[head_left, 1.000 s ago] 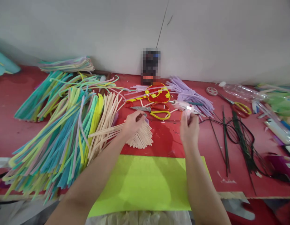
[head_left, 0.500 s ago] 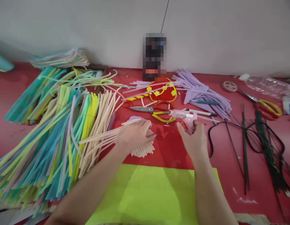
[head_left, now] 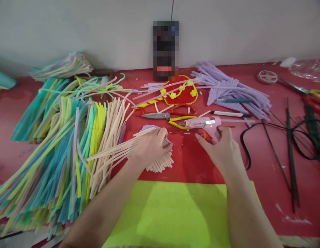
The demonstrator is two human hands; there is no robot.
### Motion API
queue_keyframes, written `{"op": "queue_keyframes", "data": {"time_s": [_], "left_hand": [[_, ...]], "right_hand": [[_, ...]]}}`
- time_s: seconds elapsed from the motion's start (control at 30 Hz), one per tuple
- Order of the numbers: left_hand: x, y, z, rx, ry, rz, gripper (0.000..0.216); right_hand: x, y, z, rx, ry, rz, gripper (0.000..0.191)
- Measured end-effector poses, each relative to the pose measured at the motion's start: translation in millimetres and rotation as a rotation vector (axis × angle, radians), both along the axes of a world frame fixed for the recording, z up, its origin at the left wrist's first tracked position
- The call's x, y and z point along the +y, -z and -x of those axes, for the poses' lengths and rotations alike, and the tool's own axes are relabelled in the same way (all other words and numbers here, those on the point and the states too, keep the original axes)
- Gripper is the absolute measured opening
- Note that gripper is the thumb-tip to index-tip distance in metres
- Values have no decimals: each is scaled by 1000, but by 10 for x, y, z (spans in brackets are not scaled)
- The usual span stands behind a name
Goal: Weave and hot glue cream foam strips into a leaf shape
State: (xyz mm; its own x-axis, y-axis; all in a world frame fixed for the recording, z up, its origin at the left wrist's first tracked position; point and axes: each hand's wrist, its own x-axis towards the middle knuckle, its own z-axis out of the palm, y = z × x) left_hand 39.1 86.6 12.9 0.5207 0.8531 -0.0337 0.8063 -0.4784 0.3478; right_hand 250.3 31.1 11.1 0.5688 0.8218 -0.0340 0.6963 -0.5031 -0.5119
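Cream stem piece: the fan of cream stems lay on the red table beneath the left hand, its cut ends showing below the fingers, its long ends running out past the wrist on the far side from the right hand.
Left hand: palm down on the fan, fingers curled, thumb out; could not tell whether it pinched any stems.
Glue gun: the pink glue gun lay just ahead of the right hand, nozzle toward the left hand, over the yellow handle of the scissors.
Right hand: thumb and fingers spread apart around the gun's grip, not closed on it; fingertip contact unclear.
Beyond both hands: red yellow-edged ornament, crossed by lilac stems.
Left of left hand: big heap of coloured stems.
Right of right hand: black cord, dark thin rods.
Nearer than both hands: lime sheet.
Hidden: middle of the fan, under the left hand; part of the gun's grip, behind the right fingers.
Cut off: clear bottle and second scissors at right edge; sheet's near edge.
Hard to read: dark upright object, pixelated.
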Motion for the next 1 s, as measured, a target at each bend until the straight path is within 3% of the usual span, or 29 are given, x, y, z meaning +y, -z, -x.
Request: {"op": "queue_keyframes", "data": {"time_s": [0.47,0.7,1.0], "left_hand": [[76,-4,81,-144,60,93,18],[47,28,45,-94,34,25,21],[21,12,13,-62,-42,48,27]], "right_hand": [[-34,59,-17,-102,-209,37,53],[-41,-18,-33,-125,-155,105,58],[-99,-52,33,-142,-208,45,60]]}}
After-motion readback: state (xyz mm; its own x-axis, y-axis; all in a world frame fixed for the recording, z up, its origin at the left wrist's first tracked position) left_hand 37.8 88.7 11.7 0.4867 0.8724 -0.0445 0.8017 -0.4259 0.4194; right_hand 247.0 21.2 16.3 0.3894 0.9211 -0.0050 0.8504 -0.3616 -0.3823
